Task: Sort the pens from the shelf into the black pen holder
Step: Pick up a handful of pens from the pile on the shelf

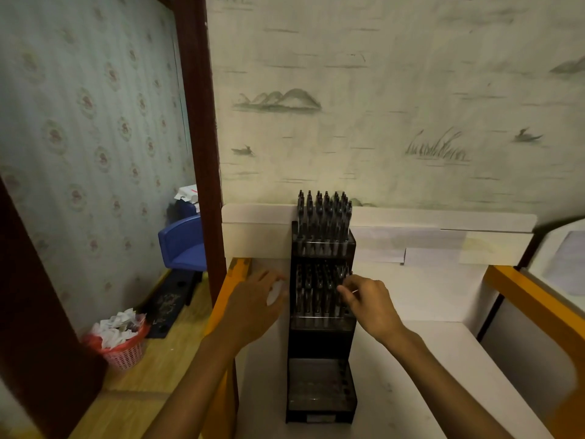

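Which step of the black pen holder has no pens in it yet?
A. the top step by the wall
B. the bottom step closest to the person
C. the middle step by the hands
B. On the black pen holder, the bottom step shows only bare holes, while pens stand packed in the top step and more fill the middle one, where the right hand reaches.

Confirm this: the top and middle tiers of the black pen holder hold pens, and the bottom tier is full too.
Not quite. In the head view the black pen holder has pens in its top and middle tiers, but the bottom tier is empty.
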A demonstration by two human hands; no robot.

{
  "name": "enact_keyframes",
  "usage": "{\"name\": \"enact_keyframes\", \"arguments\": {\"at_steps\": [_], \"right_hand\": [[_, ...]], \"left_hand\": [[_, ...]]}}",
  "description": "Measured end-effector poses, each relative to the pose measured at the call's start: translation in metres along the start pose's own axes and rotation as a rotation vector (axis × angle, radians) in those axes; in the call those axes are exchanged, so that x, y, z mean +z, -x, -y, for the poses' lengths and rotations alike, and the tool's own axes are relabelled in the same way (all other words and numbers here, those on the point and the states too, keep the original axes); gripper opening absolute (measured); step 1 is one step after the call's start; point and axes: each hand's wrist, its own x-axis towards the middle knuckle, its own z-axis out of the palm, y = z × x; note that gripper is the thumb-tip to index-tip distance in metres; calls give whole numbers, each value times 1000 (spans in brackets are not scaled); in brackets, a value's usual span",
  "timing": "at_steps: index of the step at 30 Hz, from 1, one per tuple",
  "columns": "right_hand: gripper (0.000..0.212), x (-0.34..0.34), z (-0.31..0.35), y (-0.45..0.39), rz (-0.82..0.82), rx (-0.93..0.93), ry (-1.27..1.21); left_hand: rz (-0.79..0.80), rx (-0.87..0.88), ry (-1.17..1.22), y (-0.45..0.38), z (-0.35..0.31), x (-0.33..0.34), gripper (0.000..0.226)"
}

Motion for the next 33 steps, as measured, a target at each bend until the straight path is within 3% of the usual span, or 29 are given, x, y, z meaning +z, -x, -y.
{"name": "enact_keyframes", "arguments": {"at_steps": [4, 18, 33], "right_hand": [[17, 10, -4, 9, 77, 14, 68], [27, -8, 3, 31, 37, 112, 107], [32, -128, -60, 127, -140, 275, 274]], "left_hand": [[22, -13, 10, 2, 1, -1, 25], [49, 97, 110, -8, -28, 6, 29], [247, 346, 150, -22, -166, 74, 38]]}}
